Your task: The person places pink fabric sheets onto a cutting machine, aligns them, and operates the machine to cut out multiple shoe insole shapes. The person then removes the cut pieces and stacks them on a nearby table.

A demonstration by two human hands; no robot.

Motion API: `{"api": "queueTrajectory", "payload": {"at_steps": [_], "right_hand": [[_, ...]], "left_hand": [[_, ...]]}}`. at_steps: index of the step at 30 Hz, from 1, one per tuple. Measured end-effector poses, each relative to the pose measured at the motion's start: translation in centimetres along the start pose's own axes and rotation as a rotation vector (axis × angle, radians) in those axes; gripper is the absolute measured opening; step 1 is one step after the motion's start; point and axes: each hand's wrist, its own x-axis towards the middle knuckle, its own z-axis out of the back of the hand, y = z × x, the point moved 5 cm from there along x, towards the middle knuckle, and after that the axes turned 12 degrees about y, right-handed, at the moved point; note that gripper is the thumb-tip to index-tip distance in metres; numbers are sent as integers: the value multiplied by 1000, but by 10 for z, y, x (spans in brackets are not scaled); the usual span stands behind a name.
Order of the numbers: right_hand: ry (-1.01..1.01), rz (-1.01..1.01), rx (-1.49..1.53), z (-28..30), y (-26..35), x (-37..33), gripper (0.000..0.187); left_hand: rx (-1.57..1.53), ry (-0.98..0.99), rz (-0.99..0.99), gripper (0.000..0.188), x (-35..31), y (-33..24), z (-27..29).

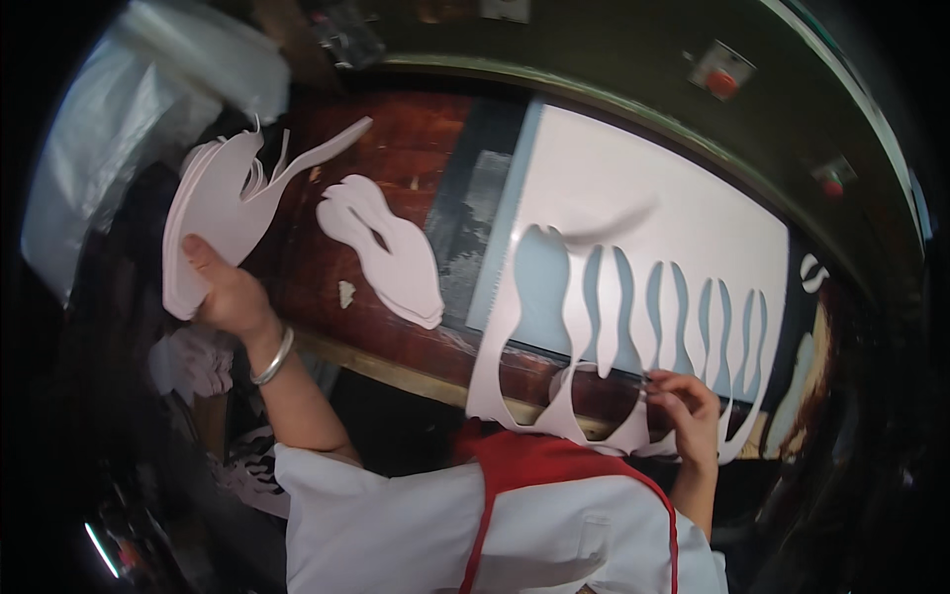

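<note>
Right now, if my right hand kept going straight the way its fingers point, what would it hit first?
Your right hand points up-left into the white cut-out sheet it already pinches; beyond that lies the brown worktop, though depth is unclear.

The stack of cut shapes (213, 213) at upper left is pale pink, as is the pile (391, 252) on the reddish-brown table (416, 139). The sheet (633, 228), pale pink too, shows wavy cut-outs. Lower centre: white sleeves, red apron (539, 465). The wrist bangle (274, 358) looks silver, perhaps.
</note>
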Motion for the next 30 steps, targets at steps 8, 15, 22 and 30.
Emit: {"api": "queueTrajectory", "payload": {"at_steps": [8,15,22,30], "right_hand": [[-64,-5,87,19,-8,1,17],[-370,7,-167,116,-27,-35,15],[-943,-102,-689,229,-103,-128,26],[-956,213,-445,241,-126,-111,26]], "left_hand": [[270,889,-448,31,-138,-10,-81],[320,1100,-208,44,-169,-4,-82],[204,1080,8,49,-206,-80,-49],[-121,1112,411,25,-253,-73,-72]]}}
